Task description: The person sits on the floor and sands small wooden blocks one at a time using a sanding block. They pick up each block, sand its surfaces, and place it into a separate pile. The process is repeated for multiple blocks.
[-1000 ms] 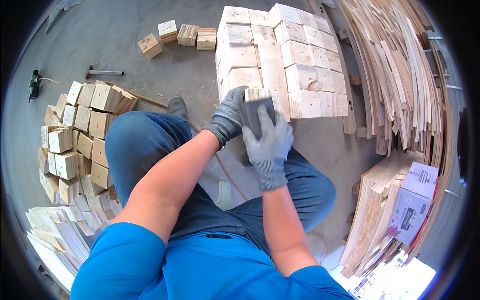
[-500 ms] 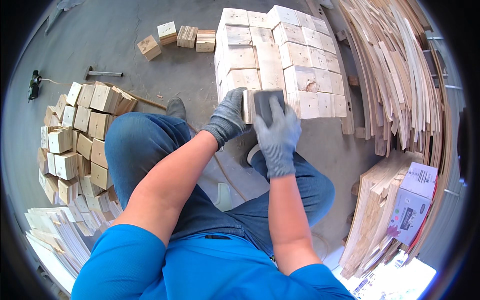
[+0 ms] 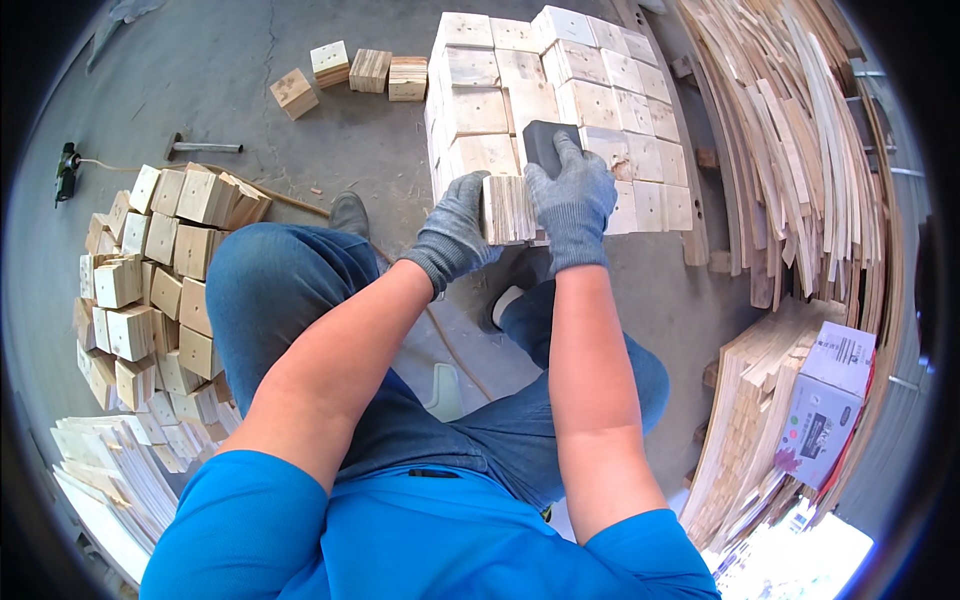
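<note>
My gloved left hand [image 3: 452, 232] is closed round the left side of a squared wooden block [image 3: 509, 211] with layered edges facing me. My right hand [image 3: 574, 200], also in a grey glove, grips a dark grey sanding block [image 3: 543, 148]. The sanding block is beyond the held wood, over the near part of a large stack of pale wooden blocks [image 3: 612, 107]. Whether it touches the wood below cannot be made out. The fingers under both things are partly hidden.
Several loose wooden blocks [image 3: 370, 71] stand beyond my left knee. On the left are a heap of blocks [image 3: 180, 240], a hammer [image 3: 205, 147] and a dark green tool [image 3: 67, 173] with a hose. Long wood strips [image 3: 790, 150] and a carton [image 3: 825, 405] line the right.
My right hand has slid the sanding block forward and slightly right, away from me, uncovering more of the held wooden block. My left hand has stayed nearly still.
</note>
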Available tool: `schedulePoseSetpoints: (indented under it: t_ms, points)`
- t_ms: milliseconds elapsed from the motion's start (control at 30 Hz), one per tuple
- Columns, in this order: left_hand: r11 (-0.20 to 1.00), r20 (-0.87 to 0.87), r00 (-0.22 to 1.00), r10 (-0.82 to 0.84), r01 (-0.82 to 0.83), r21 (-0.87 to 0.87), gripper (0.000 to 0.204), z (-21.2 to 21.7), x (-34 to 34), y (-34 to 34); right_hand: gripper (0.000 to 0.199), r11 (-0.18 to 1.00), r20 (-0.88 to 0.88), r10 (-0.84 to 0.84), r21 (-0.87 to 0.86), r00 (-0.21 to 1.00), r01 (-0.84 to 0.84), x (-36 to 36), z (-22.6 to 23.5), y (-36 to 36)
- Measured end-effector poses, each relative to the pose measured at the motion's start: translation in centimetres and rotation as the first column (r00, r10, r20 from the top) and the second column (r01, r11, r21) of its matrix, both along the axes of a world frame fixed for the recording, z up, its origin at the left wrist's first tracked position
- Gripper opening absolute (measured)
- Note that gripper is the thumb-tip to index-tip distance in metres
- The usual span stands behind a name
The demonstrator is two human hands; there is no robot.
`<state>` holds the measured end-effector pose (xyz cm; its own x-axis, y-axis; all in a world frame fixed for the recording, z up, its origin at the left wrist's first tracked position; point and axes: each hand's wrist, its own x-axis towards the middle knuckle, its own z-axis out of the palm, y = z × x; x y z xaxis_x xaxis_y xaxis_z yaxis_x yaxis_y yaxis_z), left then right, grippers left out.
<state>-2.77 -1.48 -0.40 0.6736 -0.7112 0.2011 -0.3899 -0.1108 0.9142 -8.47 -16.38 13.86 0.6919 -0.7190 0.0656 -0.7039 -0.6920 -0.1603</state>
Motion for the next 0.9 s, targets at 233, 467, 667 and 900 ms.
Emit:
schedulePoseSetpoints:
  t_ms: [233, 467, 667, 900]
  points:
    - [0.996, 0.111, 0.992, 0.055, -0.062, 0.066, 0.083, 1.3, 0.0, 0.4, 0.07, 1.0, 0.043, 0.0, -0.012, 0.999, 0.001, -4.7, 0.4, 3.1]
    - [0.99, 0.052, 0.998, 0.032, -0.039, 0.138, 0.088, 1.6, 0.0, 0.7, 0.071, 0.997, 0.084, 0.031, -0.074, 0.996, -0.024, -11.8, -1.3, 5.9]
    - [0.99, 0.069, 0.997, 0.021, -0.03, 0.136, 0.092, 2.1, -0.1, 0.6, 0.069, 0.997, -0.001, 0.005, -0.083, 1.0, -0.005, -5.3, 0.1, 3.2]
    - [0.993, 0.091, 0.995, 0.031, -0.041, 0.109, 0.092, 1.6, -0.1, 0.2, 0.069, 0.999, -0.002, 0.038, -0.039, 0.999, -0.038, -0.1, -0.1, 0.0]
